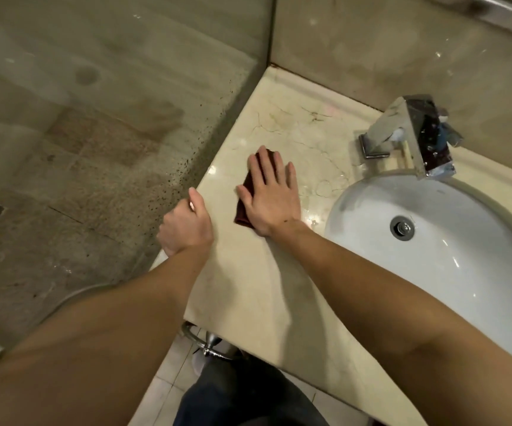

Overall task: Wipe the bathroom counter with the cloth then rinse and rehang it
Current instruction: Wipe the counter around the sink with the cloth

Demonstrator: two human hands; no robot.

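While the cream marble worktop is being wiped, most of its surface between the glass shower screen and the white sink looks only partly covered, so a likely fault is a patchy job, with the back corner and the strip around the chrome tap left untouched. The right hand lies flat and fully spread on the dark red cloth, pressing rather than gripping, so the cloth could bunch or slide out from under the palm. The left hand curls over the worktop's edge, holding nothing else; on a wet edge that brace could slip.
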